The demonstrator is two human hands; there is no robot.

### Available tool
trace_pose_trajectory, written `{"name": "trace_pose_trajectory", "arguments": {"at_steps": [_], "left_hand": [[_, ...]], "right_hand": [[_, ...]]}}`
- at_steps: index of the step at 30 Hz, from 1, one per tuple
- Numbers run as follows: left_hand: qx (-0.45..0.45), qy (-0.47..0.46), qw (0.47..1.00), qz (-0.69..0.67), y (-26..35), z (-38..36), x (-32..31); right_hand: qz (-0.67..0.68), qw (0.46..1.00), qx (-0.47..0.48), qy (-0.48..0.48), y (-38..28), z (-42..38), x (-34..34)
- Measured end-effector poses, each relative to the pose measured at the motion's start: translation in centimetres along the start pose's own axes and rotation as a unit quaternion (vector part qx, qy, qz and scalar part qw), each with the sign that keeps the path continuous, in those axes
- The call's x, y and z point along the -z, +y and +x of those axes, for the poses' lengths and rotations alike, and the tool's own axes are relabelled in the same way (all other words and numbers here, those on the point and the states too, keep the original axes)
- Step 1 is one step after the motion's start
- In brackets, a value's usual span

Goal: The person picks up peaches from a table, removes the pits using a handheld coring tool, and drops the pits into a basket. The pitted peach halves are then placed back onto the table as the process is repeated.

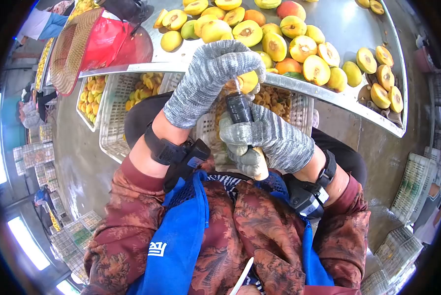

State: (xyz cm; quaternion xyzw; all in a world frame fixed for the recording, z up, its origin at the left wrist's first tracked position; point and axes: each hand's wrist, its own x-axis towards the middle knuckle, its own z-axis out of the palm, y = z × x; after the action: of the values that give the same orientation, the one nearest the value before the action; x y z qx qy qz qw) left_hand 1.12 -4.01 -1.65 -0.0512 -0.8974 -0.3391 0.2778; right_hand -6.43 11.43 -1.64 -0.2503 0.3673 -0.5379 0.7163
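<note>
My left hand (215, 73), in a grey knitted glove, is closed around a yellow peach (249, 81) at the table's near edge. My right hand (272, 135), gloved alike, grips a pitting tool (238, 109) with a black-wrapped shaft and a pale wooden handle end. The tool's thin metal tip points up and meets the peach; how deep it sits in the flesh is hidden by fingers. Just beyond, halved peaches (247, 33) lie in a heap on the metal table (346, 29), several cut side up with the stone showing.
A straw hat (72, 51) and a red bag (105, 44) rest at the table's left. Beneath its edge stand plastic crates (113, 120) with peaches and, between my knees, scraps (273, 101). More crates (413, 187) stand right. Another person (46, 24) is at upper left.
</note>
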Motion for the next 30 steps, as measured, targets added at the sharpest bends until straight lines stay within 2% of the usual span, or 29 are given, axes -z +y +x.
{"name": "trace_pose_trajectory", "arguments": {"at_steps": [1,3,4,6,7,8,9,11,12,13,17,18,19,20,21,22,23,24,25,29,30], "left_hand": [[-0.001,0.002,1.000,0.000,0.0,0.0,-0.1],[0.075,0.031,0.984,-0.159,0.2,-0.2,-0.4],[0.076,0.032,0.984,-0.160,0.0,-0.4,-0.5],[0.049,0.031,0.997,-0.046,-0.2,-0.7,-0.5],[0.048,0.032,0.997,-0.046,0.0,-0.7,-0.4],[0.163,0.003,0.969,-0.187,0.2,-0.6,-0.2],[0.272,-0.027,0.907,-0.320,0.5,-0.4,0.0],[0.237,-0.018,0.906,-0.350,1.0,0.1,0.4],[0.177,-0.015,0.948,-0.266,1.2,0.1,0.4],[0.116,-0.012,0.977,-0.178,1.3,0.0,0.3],[0.087,0.000,0.986,-0.142,0.9,0.1,0.4],[0.107,-0.028,0.980,-0.164,0.9,0.3,0.8],[0.127,-0.057,0.972,-0.187,0.9,0.4,1.1],[0.128,-0.059,0.972,-0.187,0.8,0.3,0.8],[0.065,-0.008,0.991,-0.114,0.6,0.2,0.3],[0.002,0.045,0.998,-0.041,0.6,0.1,-0.3],[0.002,0.046,0.998,-0.043,0.9,0.0,-0.6],[0.188,0.087,0.949,-0.237,1.5,-0.2,-1.0],[0.359,0.121,0.828,-0.412,2.0,-0.4,-1.2],[0.361,0.133,0.796,-0.467,3.2,0.3,-1.3],[0.346,0.103,0.805,-0.471,2.8,0.2,-0.8]], "right_hand": [[-0.010,1.000,-0.001,0.000,-0.2,0.0,0.0],[-0.028,1.000,-0.006,-0.001,-0.4,0.0,0.0],[-0.037,0.999,-0.008,-0.001,-0.5,-0.1,0.0],[-0.054,0.998,-0.012,-0.001,-0.7,-0.2,0.0],[-0.063,0.998,-0.014,-0.001,-0.8,-0.2,0.0],[-0.073,0.997,-0.015,-0.001,-0.9,-0.3,0.0],[-0.075,0.997,-0.014,-0.001,-1.0,-0.2,-0.1],[-0.141,0.989,-0.019,0.035,-0.7,0.1,-0.2],[-0.256,0.963,0.039,0.070,0.6,0.7,0.4],[-0.257,0.963,0.038,0.069,1.0,1.0,0.5],[-0.254,0.958,0.095,0.096,0.3,0.7,-0.1],[-0.137,0.990,0.010,0.027,-0.8,0.1,-0.2],[-0.016,0.996,-0.074,-0.042,-1.3,-0.3,-0.2],[0.105,0.990,-0.049,-0.082,-0.9,-0.4,-0.3],[0.106,0.990,-0.049,-0.082,-0.6,-0.5,-0.4],[0.167,0.980,-0.031,-0.107,-0.4,-0.6,-0.4],[0.225,0.965,-0.014,-0.130,-0.3,-0.7,-0.4],[0.216,0.968,-0.023,-0.126,-0.1,-0.8,-0.2],[0.215,0.968,-0.024,-0.124,-0.1,-0.8,-0.1],[0.023,0.998,-0.028,-0.043,-0.4,-0.6,0.0],[-0.026,0.999,-0.027,-0.024,-0.6,-0.4,0.0]]}}
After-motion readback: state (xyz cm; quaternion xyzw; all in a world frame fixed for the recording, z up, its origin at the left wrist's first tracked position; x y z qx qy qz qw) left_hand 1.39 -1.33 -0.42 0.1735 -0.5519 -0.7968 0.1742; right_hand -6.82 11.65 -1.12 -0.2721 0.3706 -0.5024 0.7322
